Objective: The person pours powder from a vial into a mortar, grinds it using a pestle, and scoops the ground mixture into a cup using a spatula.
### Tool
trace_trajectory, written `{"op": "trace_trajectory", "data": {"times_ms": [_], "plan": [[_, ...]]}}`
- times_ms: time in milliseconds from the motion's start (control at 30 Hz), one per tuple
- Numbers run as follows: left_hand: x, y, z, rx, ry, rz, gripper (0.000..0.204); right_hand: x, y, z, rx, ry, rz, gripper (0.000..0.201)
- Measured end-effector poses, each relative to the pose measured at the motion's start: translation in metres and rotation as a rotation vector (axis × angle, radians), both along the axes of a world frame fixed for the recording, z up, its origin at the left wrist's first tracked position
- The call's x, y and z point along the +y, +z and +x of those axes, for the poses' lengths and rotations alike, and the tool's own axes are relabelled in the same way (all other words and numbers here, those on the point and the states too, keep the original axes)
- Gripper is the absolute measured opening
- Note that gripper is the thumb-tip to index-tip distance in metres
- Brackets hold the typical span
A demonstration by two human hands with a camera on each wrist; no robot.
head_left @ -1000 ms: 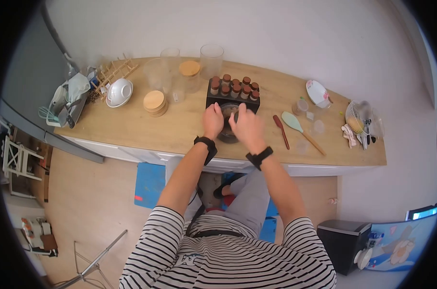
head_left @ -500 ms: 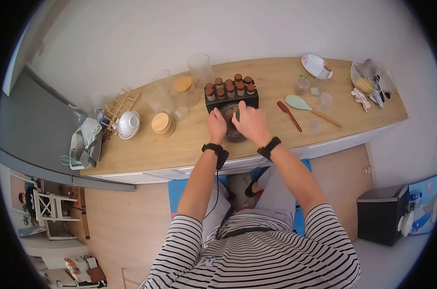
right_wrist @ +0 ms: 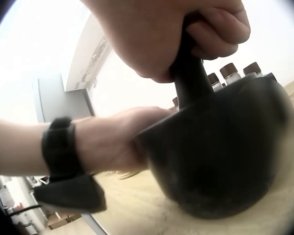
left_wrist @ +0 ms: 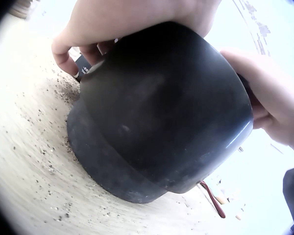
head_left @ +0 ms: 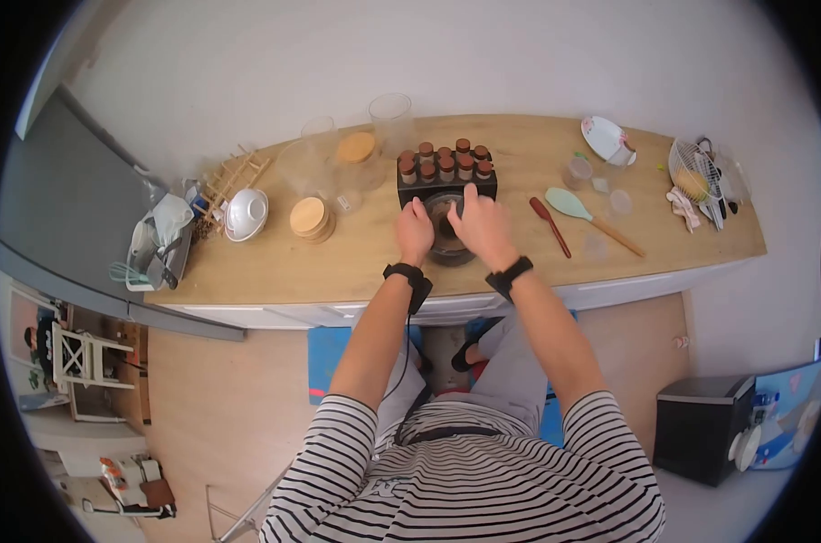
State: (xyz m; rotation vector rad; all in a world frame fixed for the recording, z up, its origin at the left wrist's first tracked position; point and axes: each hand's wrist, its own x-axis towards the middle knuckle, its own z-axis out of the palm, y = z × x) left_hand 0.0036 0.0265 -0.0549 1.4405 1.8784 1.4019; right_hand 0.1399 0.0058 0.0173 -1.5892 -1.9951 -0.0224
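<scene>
A black mortar (left_wrist: 161, 112) with a stepped foot stands on the wooden counter, just in front of the spice rack. My left hand (head_left: 415, 233) holds it from the left side, fingers curled about its upper wall. In my right hand (head_left: 484, 231) is the black pestle (right_wrist: 191, 83), gripped around its upper shaft. The pestle's lower end is inside the mortar and hidden by the wall in the right wrist view. Brownish material shows inside the bowl in the head view. Dark crumbs (left_wrist: 51, 152) are scattered on the counter beside the foot.
A black rack (head_left: 419, 192) carries several brown-capped jars. To the right lie a red spatula (head_left: 552, 229), a mint-green spoon (head_left: 569, 203), small plastic cups and a wire basket (head_left: 693, 170). Glass containers, a wooden-lidded jar (head_left: 312, 219) and white bowls (head_left: 246, 215) stand left.
The head view has swung, so the counter sits differently in the frame. Both hands keep their hold; the right hand has shifted slightly over the mortar with the pestle.
</scene>
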Motion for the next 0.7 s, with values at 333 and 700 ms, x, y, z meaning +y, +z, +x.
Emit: {"op": "trace_trajectory", "data": {"times_ms": [333,700], "plan": [[0.003,-0.001,0.002,-0.059,0.003,-0.054,0.041,0.021,0.018,-0.024,-0.11,0.046,-0.029,0.034],[-0.002,0.006,0.008,-0.06,0.081,-0.06,0.038,-0.036,-0.007,-0.012,-0.214,0.104,0.135,0.03]]}}
